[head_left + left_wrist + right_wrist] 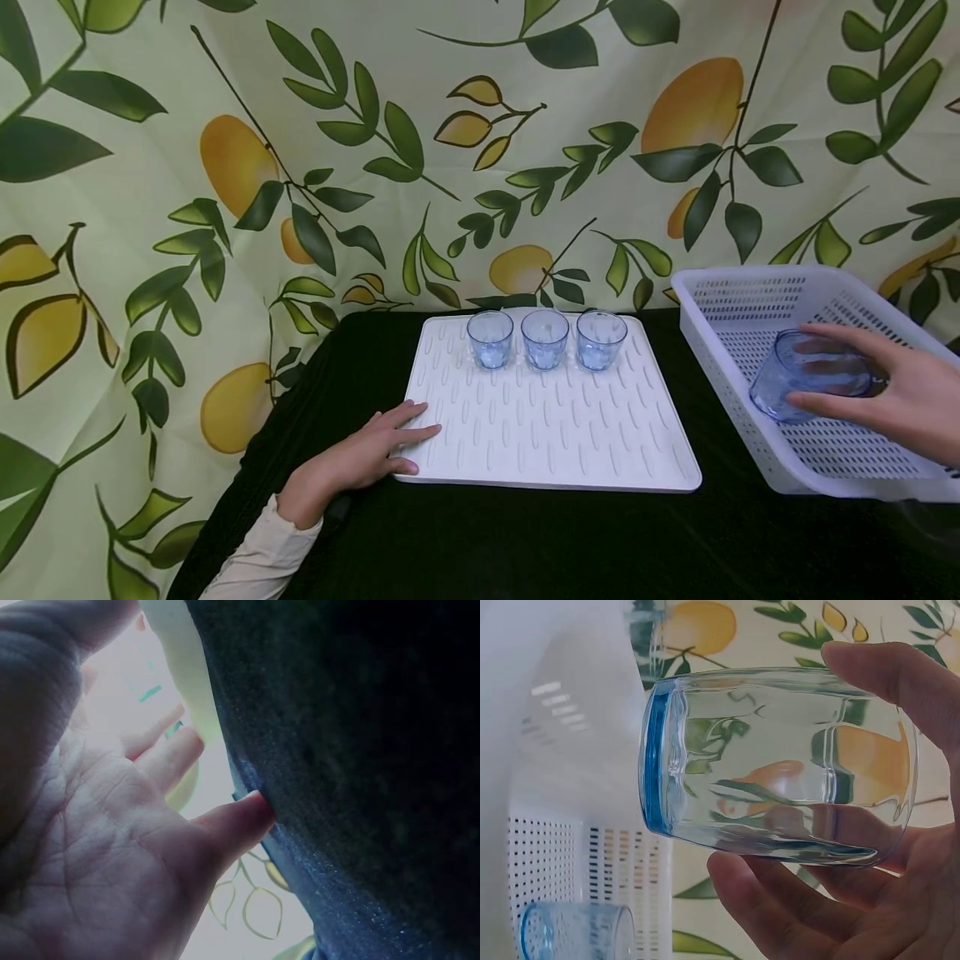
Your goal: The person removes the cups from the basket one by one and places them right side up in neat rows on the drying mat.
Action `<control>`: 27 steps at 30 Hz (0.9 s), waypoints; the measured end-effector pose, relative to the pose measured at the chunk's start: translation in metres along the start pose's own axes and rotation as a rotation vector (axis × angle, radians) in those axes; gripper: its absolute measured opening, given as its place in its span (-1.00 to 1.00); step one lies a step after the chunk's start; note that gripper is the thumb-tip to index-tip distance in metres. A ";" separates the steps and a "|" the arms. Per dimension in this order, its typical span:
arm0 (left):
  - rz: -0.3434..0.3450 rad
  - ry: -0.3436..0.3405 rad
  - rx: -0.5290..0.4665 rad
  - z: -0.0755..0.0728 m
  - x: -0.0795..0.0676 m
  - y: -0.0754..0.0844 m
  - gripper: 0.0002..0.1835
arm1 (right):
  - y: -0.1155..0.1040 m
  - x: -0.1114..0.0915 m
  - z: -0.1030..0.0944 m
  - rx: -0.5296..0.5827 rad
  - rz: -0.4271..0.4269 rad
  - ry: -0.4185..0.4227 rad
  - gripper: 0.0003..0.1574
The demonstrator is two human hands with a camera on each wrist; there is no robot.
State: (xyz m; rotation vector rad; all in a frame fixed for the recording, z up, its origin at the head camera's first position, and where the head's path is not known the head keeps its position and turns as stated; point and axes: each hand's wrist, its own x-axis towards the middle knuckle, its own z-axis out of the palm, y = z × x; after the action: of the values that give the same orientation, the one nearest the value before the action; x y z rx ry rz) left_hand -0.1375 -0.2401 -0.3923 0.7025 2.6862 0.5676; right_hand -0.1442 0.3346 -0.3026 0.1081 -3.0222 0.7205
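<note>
No legible text, labels, numbers or signs.

Dark cloth-covered surface [570, 542] is spreading across the foreground | ridged white tray [540, 433] is lying flat near the middle, its far side sitting by the cloth's back edge | perforated white basket [825, 486] is standing at right, apart from the tray

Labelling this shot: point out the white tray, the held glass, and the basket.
White tray [543, 412], head view, bare ridged surface.
Held glass [772, 761], right wrist view, clear side wall.
Basket [726, 383], head view, left side wall.
</note>
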 end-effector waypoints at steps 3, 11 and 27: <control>-0.001 0.004 -0.004 0.000 -0.001 0.000 -0.38 | -0.007 0.001 0.002 -0.010 -0.011 -0.016 0.26; 0.003 -0.002 0.005 0.000 -0.002 0.000 -0.37 | -0.025 0.000 0.009 0.004 -0.052 -0.028 0.19; -0.016 -0.002 -0.010 -0.001 -0.001 0.001 -0.37 | -0.062 0.004 0.034 0.068 -0.150 -0.083 0.18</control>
State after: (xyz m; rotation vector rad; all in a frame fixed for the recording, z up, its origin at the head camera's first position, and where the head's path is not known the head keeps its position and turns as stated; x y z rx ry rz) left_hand -0.1366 -0.2404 -0.3911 0.6782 2.6825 0.5757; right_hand -0.1443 0.2634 -0.3047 0.3714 -3.0248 0.8234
